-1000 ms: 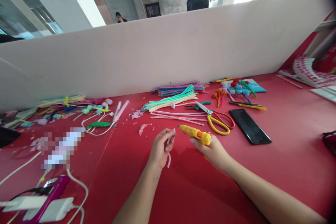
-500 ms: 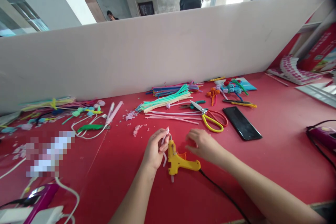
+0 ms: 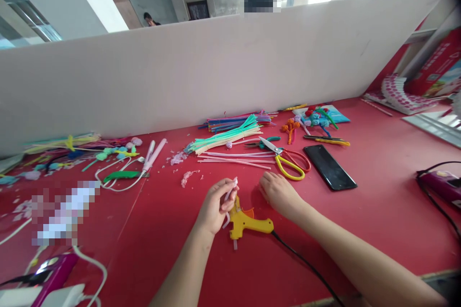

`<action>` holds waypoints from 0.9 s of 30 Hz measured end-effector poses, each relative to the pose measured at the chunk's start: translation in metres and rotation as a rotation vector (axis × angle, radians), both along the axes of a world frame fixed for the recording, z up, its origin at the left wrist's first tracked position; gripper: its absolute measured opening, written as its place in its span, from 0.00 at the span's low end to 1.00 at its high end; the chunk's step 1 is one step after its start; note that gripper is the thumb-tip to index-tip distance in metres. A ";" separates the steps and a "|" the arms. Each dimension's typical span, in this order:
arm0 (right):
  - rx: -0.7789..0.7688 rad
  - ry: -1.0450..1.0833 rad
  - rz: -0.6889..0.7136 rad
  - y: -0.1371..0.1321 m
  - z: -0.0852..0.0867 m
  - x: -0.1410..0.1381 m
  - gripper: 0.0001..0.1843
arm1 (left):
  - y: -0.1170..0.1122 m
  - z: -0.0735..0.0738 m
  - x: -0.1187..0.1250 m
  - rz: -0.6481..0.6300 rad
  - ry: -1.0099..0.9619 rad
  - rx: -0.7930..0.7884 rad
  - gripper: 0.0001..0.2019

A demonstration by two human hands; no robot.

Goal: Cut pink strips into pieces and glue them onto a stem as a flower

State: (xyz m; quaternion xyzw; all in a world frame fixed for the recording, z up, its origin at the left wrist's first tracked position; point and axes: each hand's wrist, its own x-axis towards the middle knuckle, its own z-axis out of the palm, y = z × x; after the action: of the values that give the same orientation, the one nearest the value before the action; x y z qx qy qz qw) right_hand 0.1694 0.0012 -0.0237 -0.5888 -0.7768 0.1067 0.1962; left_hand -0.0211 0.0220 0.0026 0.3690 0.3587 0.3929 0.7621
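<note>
My left hand (image 3: 216, 204) is closed on a pale pink pipe cleaner (image 3: 226, 221), its upper end poking out above the fingertips and its tail hanging below. Right beside that hand lies a yellow hot glue gun (image 3: 248, 224) on the red tabletop, its nozzle partly hidden by my fingers. My right hand (image 3: 279, 193) rests low over the table, right of the gun's nozzle, with fingers curled down and together. Whatever is under its fingertips is hidden. Just beyond it are scissors (image 3: 290, 169) with red and yellow handles.
Pink pipe cleaners (image 3: 236, 159), a green bundle (image 3: 230, 135) and pliers (image 3: 268, 141) lie ahead. A black phone (image 3: 329, 167) is at right. Leftward are a pink hair straightener (image 3: 154, 154), a green cutter (image 3: 121, 176) and white cables. A pale partition (image 3: 201, 76) stands behind.
My right hand has moved slightly forward, away from the glue gun, and its fingers have curled down. My left hand has shifted slightly right, still holding the pink pipe cleaner.
</note>
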 end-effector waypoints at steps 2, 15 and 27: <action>-0.011 0.076 -0.018 0.001 0.004 0.002 0.10 | -0.003 0.001 0.002 -0.043 0.000 -0.020 0.06; -0.398 1.233 0.059 -0.013 0.040 -0.008 0.08 | -0.013 0.006 0.008 -0.168 -0.052 -0.167 0.04; -0.399 1.120 0.014 -0.016 0.037 -0.015 0.09 | -0.015 0.002 0.010 -0.212 -0.006 -0.115 0.06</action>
State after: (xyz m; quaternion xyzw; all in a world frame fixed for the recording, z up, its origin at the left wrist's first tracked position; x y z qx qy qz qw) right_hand 0.1545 -0.0152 0.0132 -0.4635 -0.5237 0.5465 0.4608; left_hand -0.0115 0.0072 0.0049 0.3593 0.3373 0.2899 0.8204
